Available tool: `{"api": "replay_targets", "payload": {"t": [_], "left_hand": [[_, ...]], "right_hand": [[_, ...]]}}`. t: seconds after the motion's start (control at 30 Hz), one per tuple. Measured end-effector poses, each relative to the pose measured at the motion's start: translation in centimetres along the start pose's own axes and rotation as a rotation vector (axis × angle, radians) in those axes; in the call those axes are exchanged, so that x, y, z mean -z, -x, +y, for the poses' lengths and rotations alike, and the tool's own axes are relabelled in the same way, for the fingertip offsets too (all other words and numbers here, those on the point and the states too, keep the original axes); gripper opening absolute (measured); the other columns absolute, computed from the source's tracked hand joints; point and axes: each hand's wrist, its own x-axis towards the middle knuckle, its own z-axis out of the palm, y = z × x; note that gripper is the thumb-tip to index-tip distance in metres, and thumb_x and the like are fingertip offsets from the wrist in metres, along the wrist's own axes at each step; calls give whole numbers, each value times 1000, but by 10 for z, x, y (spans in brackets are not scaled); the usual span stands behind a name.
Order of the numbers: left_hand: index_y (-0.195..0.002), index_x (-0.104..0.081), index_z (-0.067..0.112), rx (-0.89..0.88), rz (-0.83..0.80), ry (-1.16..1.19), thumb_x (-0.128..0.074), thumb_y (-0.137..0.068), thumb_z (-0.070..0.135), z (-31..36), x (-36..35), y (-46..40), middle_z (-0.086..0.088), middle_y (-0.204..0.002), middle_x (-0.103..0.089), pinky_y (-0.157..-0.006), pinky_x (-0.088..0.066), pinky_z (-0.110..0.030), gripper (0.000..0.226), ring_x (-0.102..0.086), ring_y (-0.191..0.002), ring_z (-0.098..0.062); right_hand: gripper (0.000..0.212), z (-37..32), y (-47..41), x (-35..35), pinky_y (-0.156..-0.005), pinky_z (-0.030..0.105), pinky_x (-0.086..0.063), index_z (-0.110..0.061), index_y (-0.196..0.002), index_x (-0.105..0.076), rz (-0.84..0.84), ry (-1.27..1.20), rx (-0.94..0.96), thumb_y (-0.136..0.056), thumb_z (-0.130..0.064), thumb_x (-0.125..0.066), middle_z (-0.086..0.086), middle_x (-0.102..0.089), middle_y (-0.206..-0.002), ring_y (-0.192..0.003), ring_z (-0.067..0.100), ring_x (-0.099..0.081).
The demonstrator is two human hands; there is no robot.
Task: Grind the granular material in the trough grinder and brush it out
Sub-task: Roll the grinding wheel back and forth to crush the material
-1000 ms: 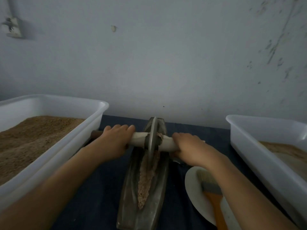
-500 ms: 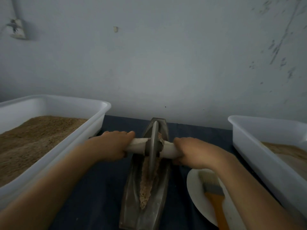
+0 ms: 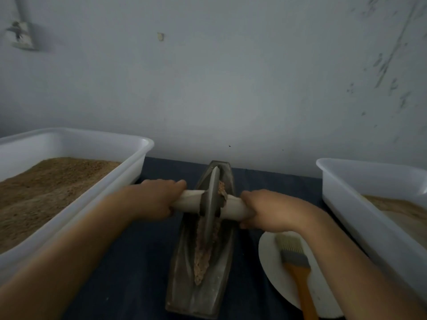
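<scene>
A long grey metal trough grinder (image 3: 182,282) lies lengthwise on the dark table in front of me. Brownish granular material (image 3: 203,257) fills its groove. A grey grinding wheel (image 3: 211,204) stands upright in the groove on a pale wooden axle (image 3: 189,200). My left hand (image 3: 154,199) grips the axle's left end. My right hand (image 3: 265,211) grips its right end. A brush (image 3: 294,259) with an orange handle lies on a white plate (image 3: 268,257) to the right of the trough.
A white tub (image 3: 129,162) of brown grain stands at the left. A second white tub (image 3: 342,199) holding finer pale powder stands at the right. A pale wall rises just behind the table's far edge.
Both hands have pulled the axle and wheel toward me along the trough, away from its far end. The brush and tubs have not moved.
</scene>
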Motion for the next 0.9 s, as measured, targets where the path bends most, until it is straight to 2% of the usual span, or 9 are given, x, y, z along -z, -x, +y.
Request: {"api": "replay_targets", "payload": {"t": [0.07,0.17,0.3,0.47,0.6,0.7,0.77,0.83,0.9], "left_hand": [[-117,-35,21,40,221,-80,-52,-92,26,-1,-15,-13,0,-119,-48,-92,-37,-34,31,-48,-108,-18],[-118,-36,22,89,499,-161,-53,-89,23,-1,-31,-28,2,-118,-46,-92,-36,-34,34,-46,-108,-19],[-118,-37,24,103,589,-155,-59,-85,19,0,-37,-37,4,-115,-46,-91,-33,-32,41,-45,-105,-17],[-121,-36,23,69,429,-81,-55,-90,27,-5,-28,-29,2,-121,-49,-96,-35,-34,37,-48,-110,-17],[-123,-35,23,18,145,-30,-56,-91,28,-1,-10,-7,2,-123,-50,-97,-38,-32,39,-50,-111,-15],[-105,-33,29,-36,-66,39,-57,-91,26,3,6,10,5,-106,-51,-84,-40,-25,27,-50,-92,-10],[-94,-31,32,-69,-179,78,-56,-91,24,3,14,19,9,-91,-49,-74,-37,-21,26,-47,-79,-5],[-85,-31,35,-89,-246,99,-55,-91,23,2,20,25,14,-82,-45,-67,-34,-19,28,-44,-71,-1],[-84,-31,35,-96,-270,112,-56,-91,22,1,21,26,15,-79,-43,-64,-33,-16,28,-43,-69,0]], "right_hand": [[25,6,-12,-13,-65,29,-29,-11,-111,-46,227,84,-18,-92,-24,-55,7,-54,-112,-94,19,-49],[23,16,-29,-31,-69,29,-22,-14,-110,-47,497,187,-31,-89,-20,-56,4,-53,-110,-100,21,-47],[22,20,-37,-39,-70,29,-20,-15,-108,-49,612,169,-19,-87,-17,-56,3,-53,-106,-96,21,-45],[22,16,-31,-30,-70,29,-21,-13,-110,-46,483,219,-2,-90,-18,-54,5,-52,-109,-99,21,-46],[28,2,-11,-12,-69,27,-27,-11,-115,-45,198,132,4,-92,-22,-54,6,-53,-113,-101,21,-50],[33,-8,8,5,-58,22,-32,-11,-116,-46,-41,50,30,-91,-30,-58,1,-50,-101,-90,15,-49],[35,-12,19,15,-61,20,-37,-13,-114,-49,-151,31,56,-89,-35,-60,-1,-51,-97,-87,13,-50],[39,-14,27,19,-66,23,-40,-15,-116,-51,-215,34,66,-88,-41,-60,-2,-52,-98,-89,13,-51],[38,-14,29,20,-63,22,-38,-15,-113,-51,-225,40,68,-88,-42,-60,-4,-50,-94,-86,11,-49]]}}
